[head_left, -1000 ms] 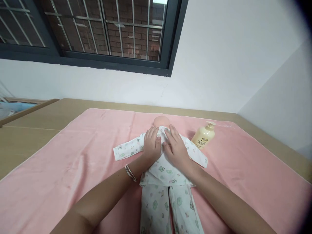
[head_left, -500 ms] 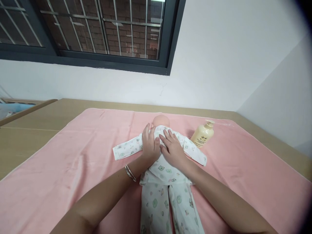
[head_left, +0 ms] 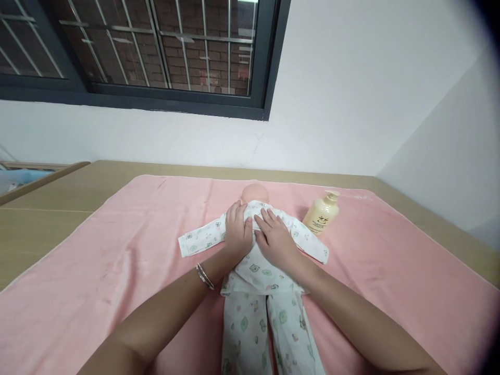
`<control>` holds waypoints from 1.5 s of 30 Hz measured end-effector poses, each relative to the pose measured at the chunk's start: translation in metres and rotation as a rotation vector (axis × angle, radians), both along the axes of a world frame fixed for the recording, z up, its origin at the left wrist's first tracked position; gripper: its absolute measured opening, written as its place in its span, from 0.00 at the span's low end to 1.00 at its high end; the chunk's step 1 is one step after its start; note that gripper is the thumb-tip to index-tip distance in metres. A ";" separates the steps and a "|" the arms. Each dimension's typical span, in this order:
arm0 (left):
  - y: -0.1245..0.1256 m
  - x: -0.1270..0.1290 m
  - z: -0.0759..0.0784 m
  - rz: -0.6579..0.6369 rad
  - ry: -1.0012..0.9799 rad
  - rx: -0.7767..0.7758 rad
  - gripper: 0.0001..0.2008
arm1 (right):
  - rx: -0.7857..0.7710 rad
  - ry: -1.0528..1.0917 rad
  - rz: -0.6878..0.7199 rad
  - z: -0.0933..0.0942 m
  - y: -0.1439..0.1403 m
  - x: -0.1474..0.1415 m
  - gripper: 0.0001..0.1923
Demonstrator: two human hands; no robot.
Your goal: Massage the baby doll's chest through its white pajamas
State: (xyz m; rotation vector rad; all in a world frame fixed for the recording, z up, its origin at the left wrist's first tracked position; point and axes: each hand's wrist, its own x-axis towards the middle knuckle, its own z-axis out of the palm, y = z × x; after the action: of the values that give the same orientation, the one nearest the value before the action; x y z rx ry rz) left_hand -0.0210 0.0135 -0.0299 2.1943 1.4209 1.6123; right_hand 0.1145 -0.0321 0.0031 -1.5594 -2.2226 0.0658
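On pink towel (head_left: 117, 250), both hands flat on doll (head_left: 255, 271), lotion bottle (head_left: 321, 214) beside.

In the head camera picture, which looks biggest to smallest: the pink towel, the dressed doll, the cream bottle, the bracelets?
1. pink towel, by far.
2. doll, in printed white clothes.
3. cream bottle, though it lies farther from the camera.
4. bracelets on the left wrist.

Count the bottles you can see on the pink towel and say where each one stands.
1. The cream pump bottle stands on the pink towel, beyond the doll's sleeve on the right hand's side. Nothing suggests another.
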 end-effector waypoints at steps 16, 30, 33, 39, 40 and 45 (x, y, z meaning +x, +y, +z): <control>-0.052 0.023 0.064 -0.554 0.445 -0.323 0.27 | -0.096 -0.050 -0.291 0.106 -0.041 0.116 0.29; 0.029 0.166 0.122 -0.831 -0.802 -1.137 0.42 | -0.056 -0.029 -0.375 0.090 0.001 0.137 0.21; 0.032 0.175 0.121 -0.876 -0.968 -1.204 0.40 | -0.029 -0.039 -0.406 0.094 0.000 0.138 0.21; 0.008 0.155 0.117 -0.917 -0.958 -1.290 0.36 | 0.039 -0.154 -0.429 0.090 0.011 0.138 0.22; 0.001 0.147 0.117 -0.923 -0.940 -1.302 0.37 | 0.042 -0.166 -0.437 0.089 0.013 0.136 0.21; -0.032 0.102 0.115 -0.925 -0.903 -1.385 0.36 | 0.084 -0.315 -0.498 0.089 0.018 0.121 0.16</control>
State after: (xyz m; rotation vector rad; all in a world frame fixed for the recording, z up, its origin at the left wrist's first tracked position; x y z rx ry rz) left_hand 0.0810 -0.0190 0.0854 0.7977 0.6038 0.6239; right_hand 0.2355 -0.0137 0.0922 -2.1428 -1.9456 -0.4391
